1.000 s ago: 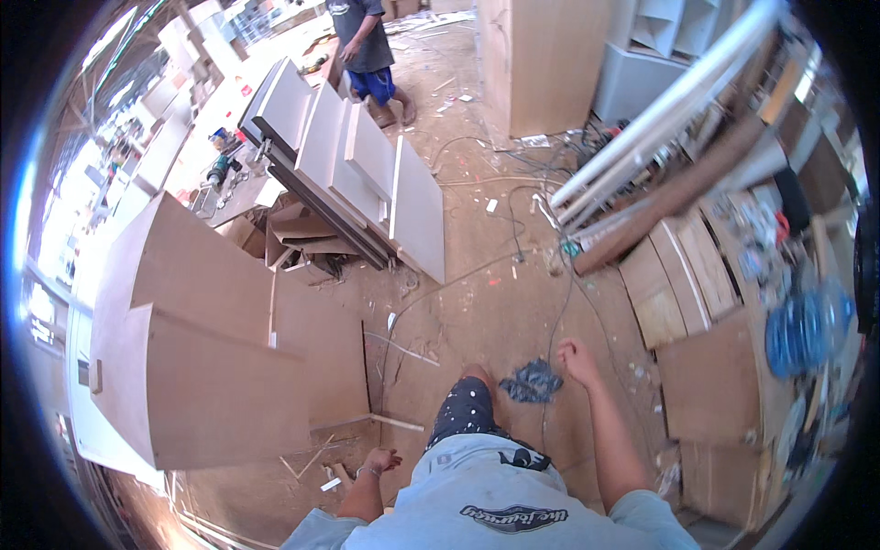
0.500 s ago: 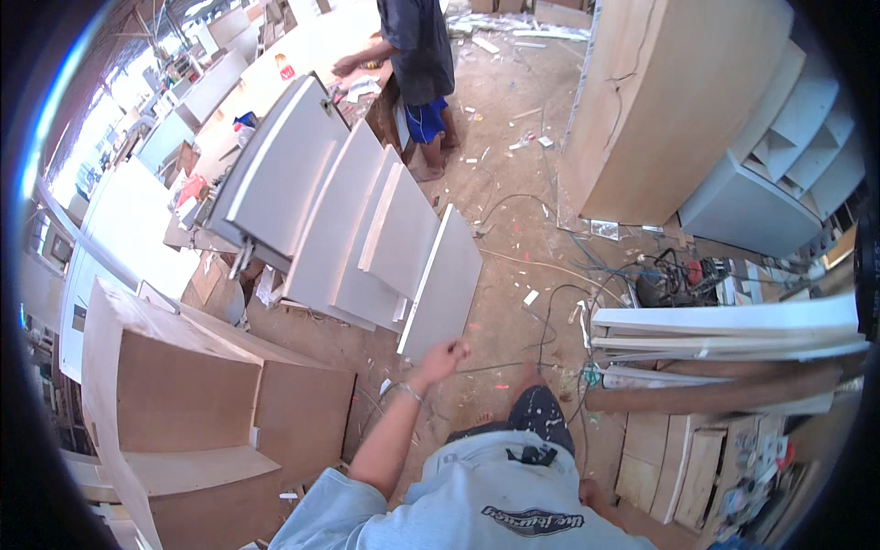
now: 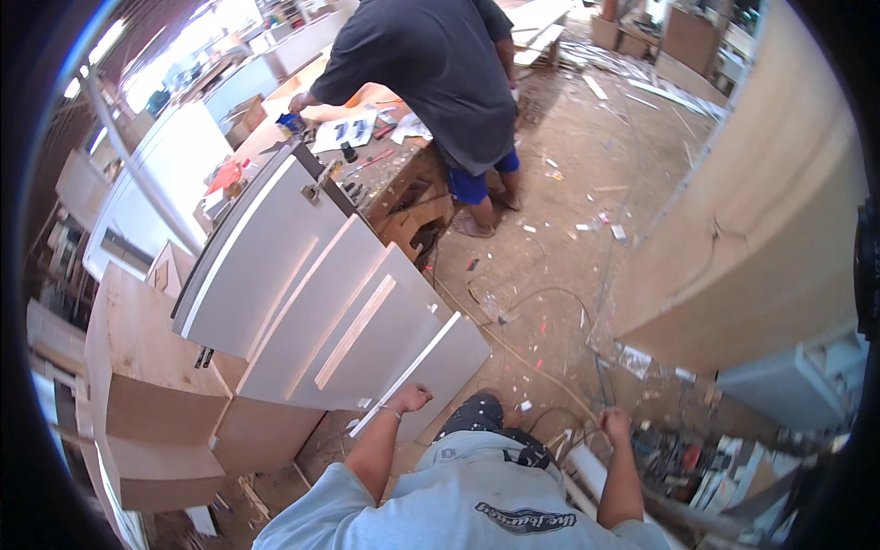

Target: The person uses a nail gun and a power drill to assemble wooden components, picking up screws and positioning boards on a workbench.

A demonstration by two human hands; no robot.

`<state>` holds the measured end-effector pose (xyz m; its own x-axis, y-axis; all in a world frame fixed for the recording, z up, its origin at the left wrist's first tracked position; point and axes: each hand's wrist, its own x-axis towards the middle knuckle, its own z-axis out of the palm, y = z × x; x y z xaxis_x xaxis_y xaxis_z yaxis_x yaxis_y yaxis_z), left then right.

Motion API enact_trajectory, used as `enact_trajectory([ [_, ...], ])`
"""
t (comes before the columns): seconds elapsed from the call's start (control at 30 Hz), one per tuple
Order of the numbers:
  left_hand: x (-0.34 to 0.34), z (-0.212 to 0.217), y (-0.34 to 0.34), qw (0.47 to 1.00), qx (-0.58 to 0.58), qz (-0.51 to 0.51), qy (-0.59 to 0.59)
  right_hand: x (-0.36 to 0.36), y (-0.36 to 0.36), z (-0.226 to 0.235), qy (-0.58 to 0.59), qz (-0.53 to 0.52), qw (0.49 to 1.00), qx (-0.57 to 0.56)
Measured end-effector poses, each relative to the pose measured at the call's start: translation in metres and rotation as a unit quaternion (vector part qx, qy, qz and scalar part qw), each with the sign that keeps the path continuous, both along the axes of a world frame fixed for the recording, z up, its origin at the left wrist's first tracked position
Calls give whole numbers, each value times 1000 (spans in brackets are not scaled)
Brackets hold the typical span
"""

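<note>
My left hand is loosely curled, with nothing seen in it, over the nearest pale grey panel. Whether it touches that panel I cannot tell. A bracelet circles the left wrist. My right hand hangs out to the right, fingers folded in and nothing showing in them, above cables and the floor. Several more grey panels stand tilted in a row on the left, among them a wide one with white edging and one with a bare wood edge.
A person in a dark shirt and blue shorts leans over a cluttered workbench ahead. Wooden cabinet carcasses stand at left. A tall plywood case rises at right. Cables and scraps litter the floor; tools lie lower right.
The view has shifted forward, so the panels and the other person look nearer. My right hand has come into view. The other person now bends over the bench, reaching left.
</note>
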<state>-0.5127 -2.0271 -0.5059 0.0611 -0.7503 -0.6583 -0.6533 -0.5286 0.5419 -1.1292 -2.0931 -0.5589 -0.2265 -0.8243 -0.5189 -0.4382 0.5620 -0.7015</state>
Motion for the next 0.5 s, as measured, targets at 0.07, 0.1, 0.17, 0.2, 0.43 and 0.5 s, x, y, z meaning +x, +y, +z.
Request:
enact_trajectory([
  [0.07,7,-8,-6,975,-1,199,97,33,-127,52,-124,-21,992,-14],
  [0.1,6,-20,-16,946,-10,285,153,34,-181,69,-99,11,995,-30],
  [0.17,4,-41,-49,928,30,344,138,53,-281,100,-68,59,993,-71],
  [0.2,1,-54,-48,916,66,374,130,71,-313,118,-57,77,992,-81],
  [0.43,-12,-143,-196,993,31,-82,-80,137,-422,132,-73,251,965,30],
  [0.5,-49,-116,-276,994,-74,71,-22,110,-442,118,6,308,948,80],
])
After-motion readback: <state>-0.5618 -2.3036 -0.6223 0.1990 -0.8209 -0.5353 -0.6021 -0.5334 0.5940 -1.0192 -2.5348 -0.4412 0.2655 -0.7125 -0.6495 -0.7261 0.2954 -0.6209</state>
